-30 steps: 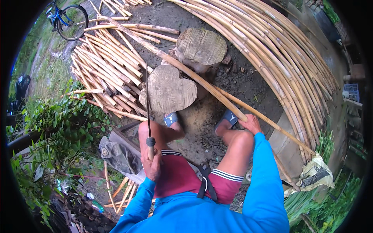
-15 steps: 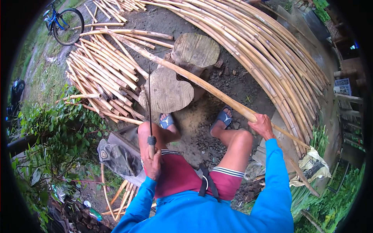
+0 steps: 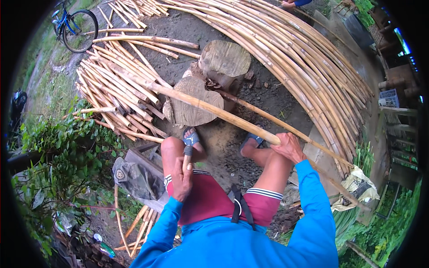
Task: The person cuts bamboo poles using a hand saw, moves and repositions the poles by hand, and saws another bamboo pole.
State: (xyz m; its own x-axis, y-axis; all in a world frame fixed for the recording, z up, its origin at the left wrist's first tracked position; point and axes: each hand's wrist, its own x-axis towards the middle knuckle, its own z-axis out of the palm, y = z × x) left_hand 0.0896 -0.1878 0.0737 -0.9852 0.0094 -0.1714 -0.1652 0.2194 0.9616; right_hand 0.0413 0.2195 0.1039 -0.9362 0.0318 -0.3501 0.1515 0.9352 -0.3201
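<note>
My left hand (image 3: 181, 181), resting above my left thigh, is closed round the handle (image 3: 188, 152) of a long-bladed knife with a dark collar. Its blade can hardly be made out now. Near my right knee, my right hand (image 3: 289, 148) grips a bamboo pole (image 3: 232, 117) close to its near end. That pole slants up to the left, across the nearer wooden stump (image 3: 190, 117), and its far part passes over a heap of cut bamboo (image 3: 118, 85). A thinner pole (image 3: 259, 107) runs beneath, from beside the stumps toward the lower right.
A second stump (image 3: 225, 58) stands just behind. Long bamboo poles (image 3: 286, 49) lie in a broad row at the right. A blue bicycle (image 3: 73, 27) is at the far left, leafy plants (image 3: 67, 152) nearer. Another person's hand (image 3: 288, 4) shows at the top edge.
The pole in my right hand has shifted left and nearer, from beyond the front stump to across it. The knife's blade, upright and plain before, has swung out of clear sight.
</note>
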